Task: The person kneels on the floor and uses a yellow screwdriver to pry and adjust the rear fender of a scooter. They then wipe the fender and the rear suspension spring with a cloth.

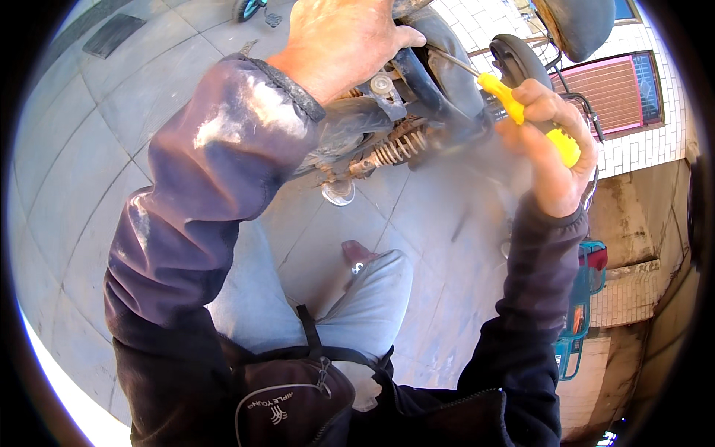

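Note:
My left hand point(342, 41) is at the top, over the dark frame point(413, 80) of a dirty scooter, its thumb pressed on a part and its other fingers mostly hidden. My right hand point(557, 167) is closed on a yellow-handled screwdriver point(503, 95), whose metal shaft reaches up-left toward the frame beside my left thumb. A second yellow piece point(564, 147) shows within that hand. Below the frame are a rusty spring shock point(398, 149) and a round silver part point(338, 194). A haze blurs the picture left of my right wrist.
My bent legs point(376, 298) and waist bag point(290, 395) are below me on the paved floor point(97, 194). A small bike wheel point(243, 9) is at the top. Dark scooter seat point(570, 26), tiled wall point(625, 160) and teal metal object point(577, 298) are to the right.

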`<state>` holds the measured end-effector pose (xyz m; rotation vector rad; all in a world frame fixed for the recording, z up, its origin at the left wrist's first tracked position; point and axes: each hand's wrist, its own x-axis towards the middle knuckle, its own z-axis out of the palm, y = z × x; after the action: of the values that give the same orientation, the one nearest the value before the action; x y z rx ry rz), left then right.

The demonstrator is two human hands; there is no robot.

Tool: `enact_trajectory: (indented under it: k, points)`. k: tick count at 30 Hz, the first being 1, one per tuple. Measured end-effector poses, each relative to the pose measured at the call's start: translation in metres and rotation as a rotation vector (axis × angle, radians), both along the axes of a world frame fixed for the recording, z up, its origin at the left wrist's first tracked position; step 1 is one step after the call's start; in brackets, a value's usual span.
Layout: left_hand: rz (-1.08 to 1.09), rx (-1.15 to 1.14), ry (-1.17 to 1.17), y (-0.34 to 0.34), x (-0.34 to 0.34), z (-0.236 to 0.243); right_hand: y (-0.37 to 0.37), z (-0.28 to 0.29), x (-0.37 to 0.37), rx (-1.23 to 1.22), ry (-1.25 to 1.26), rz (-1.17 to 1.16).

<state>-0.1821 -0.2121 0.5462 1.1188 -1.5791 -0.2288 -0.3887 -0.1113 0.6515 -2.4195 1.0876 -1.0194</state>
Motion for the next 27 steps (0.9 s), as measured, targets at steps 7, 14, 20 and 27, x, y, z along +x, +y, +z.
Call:
enact_trajectory:
  k: [7, 14, 20, 27]
  points:
    - [0.101, -0.081, 0.0, 0.002, -0.008, 0.002, 0.003, -0.001, 0.005, -0.002, -0.016, 0.005]
    - [0.114, -0.029, 0.013, 0.004, -0.01, 0.006, 0.016, -0.009, 0.019, -0.065, 0.008, -0.045]
    - [0.146, -0.094, 0.043, 0.002, -0.014, 0.003, 0.08, -0.006, 0.02, -0.176, -0.131, -0.149]
    - [0.17, -0.062, 0.055, 0.002, -0.018, 0.007, 0.116, -0.012, -0.029, -0.141, -0.338, -0.088]
